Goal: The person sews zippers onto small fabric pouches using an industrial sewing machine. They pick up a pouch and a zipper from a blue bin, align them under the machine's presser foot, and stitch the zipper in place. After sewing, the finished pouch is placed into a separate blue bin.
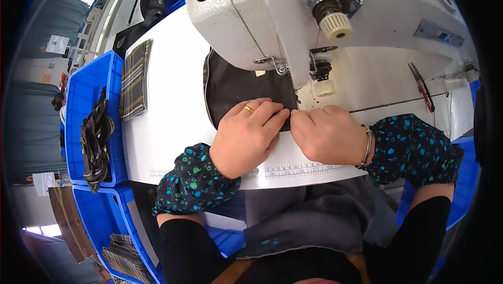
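Note:
A dark brown fabric piece point(243, 86) lies flat on the white sewing table, with what looks like a zipper along its curved left edge and a small pale tag near the top. Its right edge runs beneath the head of a white sewing machine point(222, 19). My left hand point(247, 134), with a ring on one finger, rests on the near right part of the fabric, fingertips bent and pressed together at the edge. Close beside it, my right hand point(326, 134) pinches the fabric's near right corner. The fingertips of both hands almost touch; they partly hide that corner.
Red-handled thread snips point(422, 87) lie at the right of the machine bed. A folded plaid fabric piece point(136, 80) sits at the table's left edge. Left of the table, one blue bin point(75, 126) holds dark strips point(97, 145); a nearer blue bin point(95, 208) holds plaid pieces point(126, 258). A printed ruler point(298, 170) follows the front edge.

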Demonstrator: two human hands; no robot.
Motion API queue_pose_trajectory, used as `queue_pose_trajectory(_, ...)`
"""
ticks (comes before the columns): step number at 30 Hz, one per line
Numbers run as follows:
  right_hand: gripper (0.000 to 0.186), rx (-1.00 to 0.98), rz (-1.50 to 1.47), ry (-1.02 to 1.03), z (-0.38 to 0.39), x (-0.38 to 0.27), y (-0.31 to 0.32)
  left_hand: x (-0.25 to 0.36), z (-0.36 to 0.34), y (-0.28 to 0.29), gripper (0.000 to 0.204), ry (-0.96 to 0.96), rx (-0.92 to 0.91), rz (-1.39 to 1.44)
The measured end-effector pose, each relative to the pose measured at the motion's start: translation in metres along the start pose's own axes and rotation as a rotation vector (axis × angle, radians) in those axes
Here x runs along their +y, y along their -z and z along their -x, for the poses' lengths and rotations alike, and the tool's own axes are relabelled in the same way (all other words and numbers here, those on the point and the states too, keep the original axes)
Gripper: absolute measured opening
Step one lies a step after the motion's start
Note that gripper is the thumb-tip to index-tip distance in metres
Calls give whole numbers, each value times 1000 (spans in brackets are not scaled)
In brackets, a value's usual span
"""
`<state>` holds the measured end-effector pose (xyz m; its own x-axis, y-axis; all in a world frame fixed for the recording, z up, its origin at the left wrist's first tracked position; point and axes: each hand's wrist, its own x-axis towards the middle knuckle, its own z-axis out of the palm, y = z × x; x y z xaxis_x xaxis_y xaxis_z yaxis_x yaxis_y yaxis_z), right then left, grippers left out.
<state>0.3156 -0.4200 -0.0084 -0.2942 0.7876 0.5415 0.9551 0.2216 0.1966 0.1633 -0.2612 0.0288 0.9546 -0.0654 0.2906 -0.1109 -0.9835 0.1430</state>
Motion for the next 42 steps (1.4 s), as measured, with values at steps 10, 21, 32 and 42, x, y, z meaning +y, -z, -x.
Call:
queue_pose_trajectory(10, 14, 4, -76, 0, 7, -4, -6, 10, 4, -3, 32, -8, -3, -151)
queue_pose_trajectory(21, 11, -68, -11, -68, 4, -2, -7, 2, -3, -8, 37, -17, 32, -166)
queue_pose_trajectory(32, 10, -29, -50, -211, -4, 16, -18, -34, -26, -25, 40, 66, 120, -208)
queue_pose_trajectory(42, 9, -56, -105, -205, -2, 14, -16, -41, -28, -35, 24, 144, 151, -258)
